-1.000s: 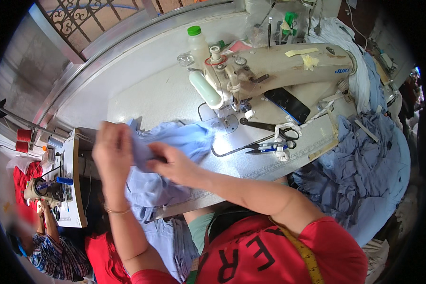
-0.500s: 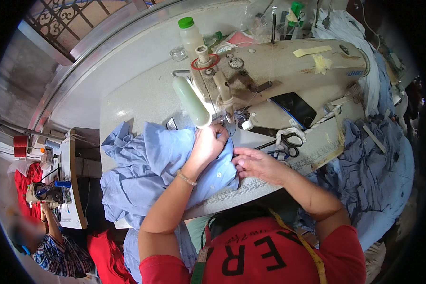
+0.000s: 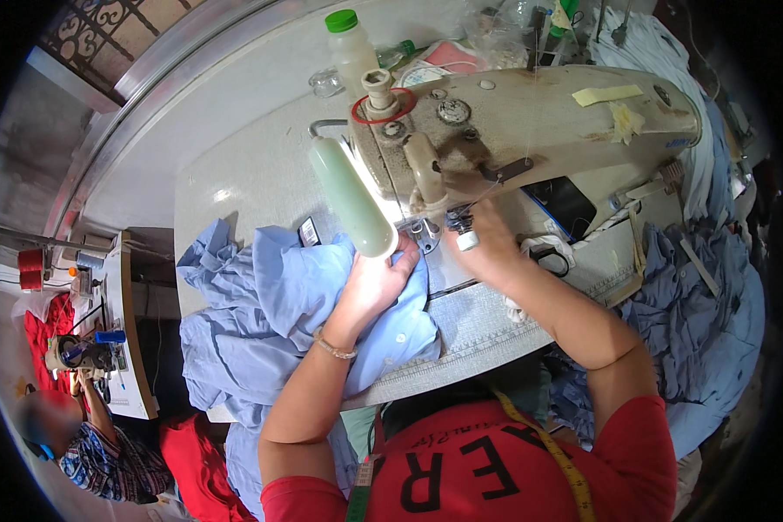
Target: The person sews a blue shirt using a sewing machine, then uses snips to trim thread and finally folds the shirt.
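Head view: I sit at a sewing machine (image 3: 531, 130) on a pale worktop (image 3: 235, 174), both forearms coming up from the lower edge.
Left hand (image 3: 376, 283): my grip presses palm-down on the blue shirt (image 3: 270, 313), fingers spread flat over the cloth, pinning it rather than clenching it.
Right hand (image 3: 487, 244): my grip is up at the needle area under the machine head, fingertips pinched at something small and white; what exactly, I cannot tell.
Shirt, place: it lies bunched on the worktop left of the needle, spilling over the near edge toward my lap.
Shirt, long axis: it runs roughly left to right, its near end pointing at the needle, its bulk trailing away to my left.
Key relation: the shirt's working edge sits just left of the needle, between my two hands; my left hand is the nearer one, already on it.
Lamp (image 3: 352, 200): a pale green tube hangs over the shirt, just above my left fingers.
Nearby: scissors (image 3: 548, 257) lie beside my right wrist; more blue cloth (image 3: 705, 322) is heaped at my right; a bottle (image 3: 350, 48) stands behind the machine.
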`<action>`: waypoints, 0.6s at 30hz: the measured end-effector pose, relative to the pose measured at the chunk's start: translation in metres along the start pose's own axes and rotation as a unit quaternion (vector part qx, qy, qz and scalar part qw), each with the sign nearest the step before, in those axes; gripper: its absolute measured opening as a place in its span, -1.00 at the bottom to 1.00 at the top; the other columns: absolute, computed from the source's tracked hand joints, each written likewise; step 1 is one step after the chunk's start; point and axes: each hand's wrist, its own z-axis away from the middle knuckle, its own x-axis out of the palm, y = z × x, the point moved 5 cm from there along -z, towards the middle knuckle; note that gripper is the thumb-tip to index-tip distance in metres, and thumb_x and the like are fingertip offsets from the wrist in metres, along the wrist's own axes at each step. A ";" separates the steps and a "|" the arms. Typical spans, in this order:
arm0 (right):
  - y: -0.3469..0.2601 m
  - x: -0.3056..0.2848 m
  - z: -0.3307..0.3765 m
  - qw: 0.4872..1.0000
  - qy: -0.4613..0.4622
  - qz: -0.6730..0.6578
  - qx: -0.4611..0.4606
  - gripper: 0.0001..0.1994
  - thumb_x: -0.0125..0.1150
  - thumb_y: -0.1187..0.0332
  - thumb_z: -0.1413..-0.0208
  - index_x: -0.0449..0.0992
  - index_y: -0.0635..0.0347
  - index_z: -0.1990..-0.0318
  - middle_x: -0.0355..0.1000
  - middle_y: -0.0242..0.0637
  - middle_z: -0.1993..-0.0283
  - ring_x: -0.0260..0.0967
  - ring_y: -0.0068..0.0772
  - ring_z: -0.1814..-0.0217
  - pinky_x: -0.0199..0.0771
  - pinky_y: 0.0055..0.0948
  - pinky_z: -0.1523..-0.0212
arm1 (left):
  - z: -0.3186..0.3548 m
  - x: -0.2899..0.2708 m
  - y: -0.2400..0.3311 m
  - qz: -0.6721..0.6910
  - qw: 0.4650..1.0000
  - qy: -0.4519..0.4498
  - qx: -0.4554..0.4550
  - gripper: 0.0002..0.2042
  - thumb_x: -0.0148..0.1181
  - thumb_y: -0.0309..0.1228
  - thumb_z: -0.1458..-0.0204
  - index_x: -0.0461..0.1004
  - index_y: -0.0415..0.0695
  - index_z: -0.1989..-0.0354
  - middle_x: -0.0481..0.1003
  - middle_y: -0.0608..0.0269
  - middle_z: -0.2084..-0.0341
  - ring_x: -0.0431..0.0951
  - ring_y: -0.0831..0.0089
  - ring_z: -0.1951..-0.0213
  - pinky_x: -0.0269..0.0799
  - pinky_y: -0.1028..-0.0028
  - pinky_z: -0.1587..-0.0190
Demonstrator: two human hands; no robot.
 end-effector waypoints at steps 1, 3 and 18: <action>0.019 -0.009 -0.006 0.997 0.052 0.055 -0.020 -0.70 0.03 0.28 -0.11 0.47 0.26 0.08 0.42 -0.02 0.04 0.30 0.03 -0.10 0.15 0.03 -0.19 | -0.001 0.001 0.000 0.001 1.000 0.011 0.002 -0.83 0.23 -0.42 0.02 0.57 -0.27 0.32 0.51 -0.02 0.33 0.48 0.17 0.19 0.37 0.34 0.08; 0.046 -0.022 -0.009 0.984 0.110 0.140 -0.033 -0.69 0.00 0.29 -0.12 0.48 0.19 0.03 0.42 0.00 0.01 0.26 0.07 -0.14 0.14 0.04 -0.19 | -0.004 0.004 -0.001 -0.029 0.999 0.021 0.036 -0.83 0.21 -0.42 0.00 0.57 -0.28 0.31 0.51 -0.05 0.33 0.48 0.14 0.18 0.37 0.32 0.07; -0.025 -0.013 0.029 0.963 -0.038 -0.023 -0.267 -0.74 0.00 0.45 -0.04 0.54 0.13 0.12 0.47 -0.32 0.09 0.33 -0.23 -0.06 0.06 -0.07 -0.27 | -0.007 0.004 0.010 -0.060 0.997 -0.017 -0.035 -0.81 0.17 -0.45 0.01 0.53 -0.35 0.32 0.53 -0.13 0.32 0.52 0.11 0.29 0.39 0.26 0.19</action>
